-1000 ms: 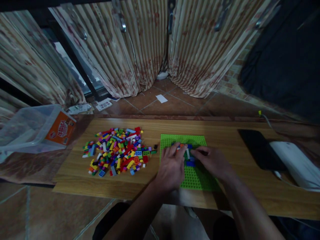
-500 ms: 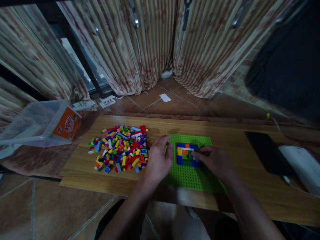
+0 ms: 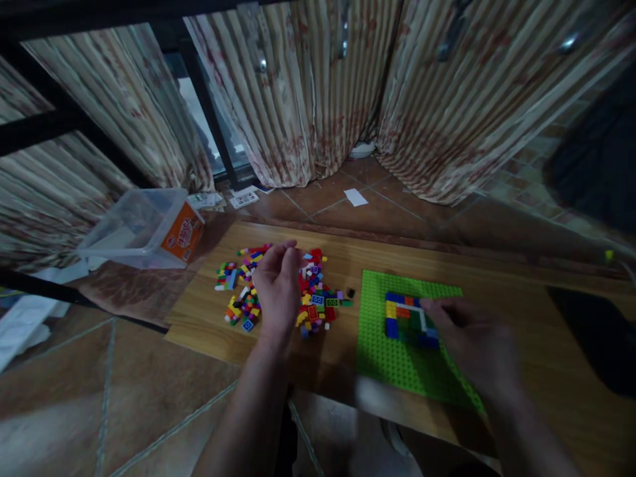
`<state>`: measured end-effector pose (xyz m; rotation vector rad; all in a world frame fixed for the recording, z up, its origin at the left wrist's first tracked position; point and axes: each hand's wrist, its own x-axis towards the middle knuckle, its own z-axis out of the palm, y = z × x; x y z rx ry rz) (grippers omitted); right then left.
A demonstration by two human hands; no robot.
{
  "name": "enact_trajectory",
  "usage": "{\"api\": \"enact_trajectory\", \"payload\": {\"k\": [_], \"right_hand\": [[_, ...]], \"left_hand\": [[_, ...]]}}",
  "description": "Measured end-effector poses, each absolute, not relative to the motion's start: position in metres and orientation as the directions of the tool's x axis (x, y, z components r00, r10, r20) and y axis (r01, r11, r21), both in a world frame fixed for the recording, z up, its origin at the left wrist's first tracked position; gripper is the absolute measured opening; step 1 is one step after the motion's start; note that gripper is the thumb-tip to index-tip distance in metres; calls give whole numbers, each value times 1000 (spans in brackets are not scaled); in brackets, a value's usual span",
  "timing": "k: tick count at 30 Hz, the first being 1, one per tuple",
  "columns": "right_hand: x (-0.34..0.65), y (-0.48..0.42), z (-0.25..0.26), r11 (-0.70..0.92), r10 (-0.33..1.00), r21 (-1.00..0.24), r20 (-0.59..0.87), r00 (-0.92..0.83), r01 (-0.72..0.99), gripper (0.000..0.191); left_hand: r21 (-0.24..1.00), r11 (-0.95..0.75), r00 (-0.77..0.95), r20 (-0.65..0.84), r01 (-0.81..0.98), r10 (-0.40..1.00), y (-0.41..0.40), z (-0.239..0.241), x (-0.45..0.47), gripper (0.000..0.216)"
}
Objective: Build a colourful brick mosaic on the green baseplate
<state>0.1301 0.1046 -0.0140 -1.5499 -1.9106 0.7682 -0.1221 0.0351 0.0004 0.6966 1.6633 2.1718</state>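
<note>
A pile of small coloured bricks (image 3: 318, 301) lies on the wooden table (image 3: 342, 255). My left hand (image 3: 278, 288) hovers over the middle of that pile, palm down, fingers curled downward toward the bricks; whether it holds one is hidden. A bright green baseplate (image 3: 392, 358) lies to the right of the pile. On it sits a small flat brick build (image 3: 405, 318) in blue, yellow, orange, white and green. My right hand (image 3: 477, 341) rests on the baseplate's right side, its fingertips touching the right edge of the build; it is blurred.
A clear plastic tub (image 3: 144, 228) with an orange label sits on a cloth at the table's left end. A dark flat object (image 3: 596, 338) lies at the far right. Striped curtains (image 3: 308, 99) hang behind; papers (image 3: 355, 197) lie on the tiled floor.
My left hand left the baseplate and moved left over the brick pile. My right hand stays at the build. The camera has swung left, shifting the table to the right in view.
</note>
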Motion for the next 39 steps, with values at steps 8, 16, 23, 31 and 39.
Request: {"api": "enact_trajectory", "payload": {"k": [8, 16, 23, 31, 39], "right_hand": [[63, 62, -27, 498, 791, -745, 179, -585, 445, 20], [33, 54, -38, 577, 734, -719, 249, -632, 387, 17], [8, 47, -48, 648, 642, -698, 286, -711, 304, 24], [-10, 50, -44, 763, 540, -567, 294, -789, 311, 24], [-19, 46, -42, 765, 563, -530, 273, -780, 367, 21]], "left_hand": [[903, -362, -873, -27, -230, 488, 20, 7, -145, 24], [975, -210, -850, 52, -70, 524, 6, 9, -161, 26], [985, -163, -820, 44, -60, 571, 3, 6, -162, 17], [980, -169, -791, 22, -104, 611, -1, 9, -161, 14], [982, -160, -784, 20, -101, 621, -1, 10, -160, 14]]}}
